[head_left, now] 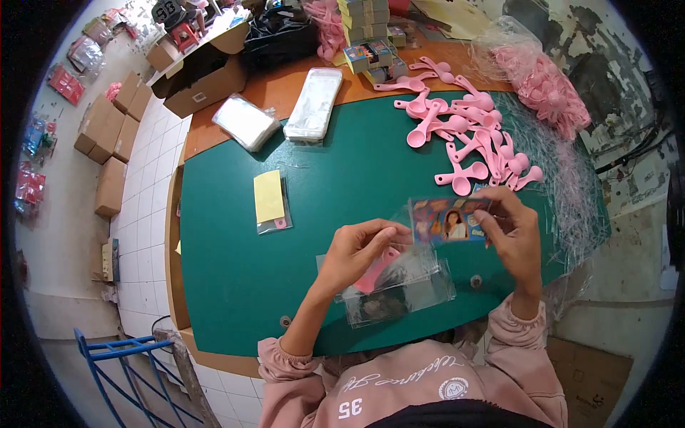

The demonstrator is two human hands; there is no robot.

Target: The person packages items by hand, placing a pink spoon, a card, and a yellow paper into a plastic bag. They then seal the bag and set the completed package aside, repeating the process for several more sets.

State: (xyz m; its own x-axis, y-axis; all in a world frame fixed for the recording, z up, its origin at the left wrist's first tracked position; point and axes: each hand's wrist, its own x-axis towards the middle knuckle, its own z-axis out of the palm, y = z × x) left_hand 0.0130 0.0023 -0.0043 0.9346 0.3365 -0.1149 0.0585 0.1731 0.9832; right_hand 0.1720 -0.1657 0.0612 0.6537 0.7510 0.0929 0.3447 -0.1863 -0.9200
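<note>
One printed card (455, 222), right of centre, pinched at its end in the right hand (516, 232), probably so the face shows. Left hand (351, 255) half-curled by clear sleeves (428, 289), can't tell if gripping. Pink spoons (482, 137) upper right, handy.

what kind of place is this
Probably a small packing workshop: pink plastic scoops lie loose on a green-topped table, stacks of clear plastic sleeves sit near its far edge, and cardboard boxes stand on the tiled floor.
</note>
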